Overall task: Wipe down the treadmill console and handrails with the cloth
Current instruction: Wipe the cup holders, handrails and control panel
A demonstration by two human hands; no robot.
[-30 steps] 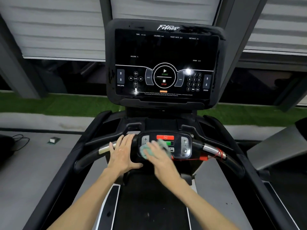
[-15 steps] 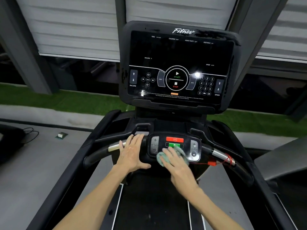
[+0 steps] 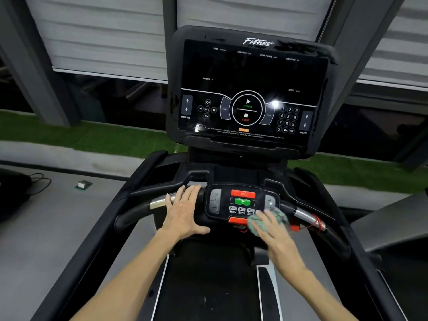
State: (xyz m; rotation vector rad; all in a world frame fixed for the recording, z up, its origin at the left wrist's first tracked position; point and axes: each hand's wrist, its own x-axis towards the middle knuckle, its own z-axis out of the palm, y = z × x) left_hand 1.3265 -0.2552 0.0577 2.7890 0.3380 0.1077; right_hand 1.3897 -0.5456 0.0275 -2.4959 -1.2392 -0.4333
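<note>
A black treadmill console screen (image 3: pixel 250 93) stands ahead, with a smaller button panel (image 3: pixel 242 202) on the front crossbar below it. My right hand (image 3: pixel 274 232) presses a green cloth (image 3: pixel 266 218) against the panel's lower right corner, and its fingers cover most of the cloth. My left hand (image 3: pixel 185 212) lies flat, fingers spread, on the left handrail (image 3: pixel 148 206) just left of the panel. The right handrail (image 3: pixel 308 216) with its chrome grip runs off to the right.
A red safety cord and clip (image 3: pixel 310 224) hang at the right handrail. The running belt (image 3: pixel 208 286) lies below my arms. A grey floor with a cable (image 3: pixel 39 181) and a small box (image 3: pixel 83 184) is at left; another machine's edge (image 3: pixel 389 223) is at right.
My right hand has slid the cloth from the left part of the button panel to its lower right corner. My left hand stays on the left handrail. The view has shifted left.
</note>
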